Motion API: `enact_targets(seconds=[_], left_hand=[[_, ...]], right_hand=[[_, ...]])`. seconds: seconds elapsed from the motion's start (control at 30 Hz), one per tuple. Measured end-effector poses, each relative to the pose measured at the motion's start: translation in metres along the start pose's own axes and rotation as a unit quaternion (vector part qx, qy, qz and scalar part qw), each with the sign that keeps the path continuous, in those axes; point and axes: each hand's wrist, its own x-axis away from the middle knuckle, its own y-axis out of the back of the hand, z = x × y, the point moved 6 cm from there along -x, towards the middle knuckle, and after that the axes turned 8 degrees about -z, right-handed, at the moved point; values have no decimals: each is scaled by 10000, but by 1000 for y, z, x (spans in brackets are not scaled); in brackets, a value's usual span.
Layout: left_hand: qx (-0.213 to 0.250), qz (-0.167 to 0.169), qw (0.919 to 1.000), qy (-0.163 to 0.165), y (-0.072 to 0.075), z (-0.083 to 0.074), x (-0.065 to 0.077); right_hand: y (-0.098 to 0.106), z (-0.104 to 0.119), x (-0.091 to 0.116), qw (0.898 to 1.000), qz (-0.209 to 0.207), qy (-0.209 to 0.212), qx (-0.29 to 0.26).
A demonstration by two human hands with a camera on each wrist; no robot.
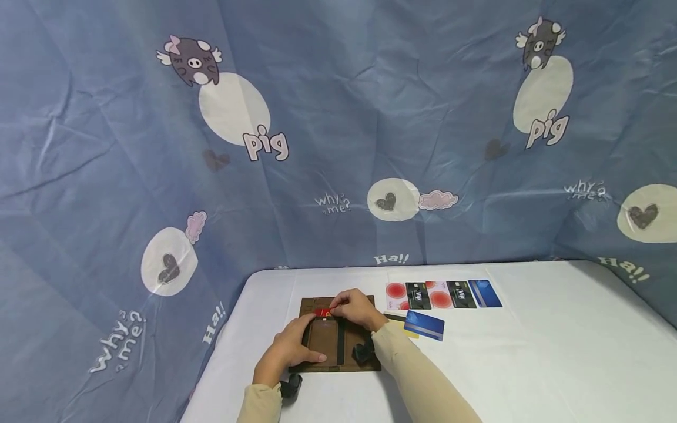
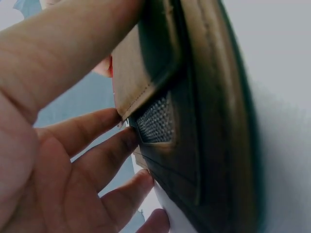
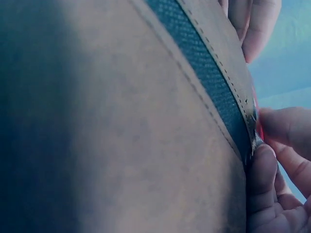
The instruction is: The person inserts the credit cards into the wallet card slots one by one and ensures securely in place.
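Note:
An opened brown leather wallet (image 1: 322,352) lies on the white table, with a dark woven strip (image 3: 209,68) down its middle. A red card (image 1: 321,313) sits at the top of its centre pocket, mostly hidden by the pocket and fingers. My right hand (image 1: 357,308) pinches the card's right side between thumb and forefinger, close against the pocket edge in the right wrist view. My left hand (image 1: 292,345) rests spread on the wallet's left part. Its fingertips touch near the pocket's upper corner and the card, while the thumb reaches over the pocket's lower part.
To the right of the wallet, a blue card (image 1: 425,325) partly covers a yellow-and-black card (image 1: 412,332). Behind them stands a row of flat cards: patterned red-and-white, black VIP (image 1: 418,295) and blue (image 1: 485,293). A blue printed curtain (image 1: 338,117) hangs behind the table.

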Motion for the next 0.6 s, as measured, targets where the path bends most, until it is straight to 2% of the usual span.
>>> enact_targets(seconds=[0.37,0.6], left_hand=[[-204,46,9997,-107,1,-1,-1],[-249,80,9996,-98,1,-1,0]], right_hand=[[-1,3,0,9997,48,-42,219],[1,6,0,9994,54,80,346]])
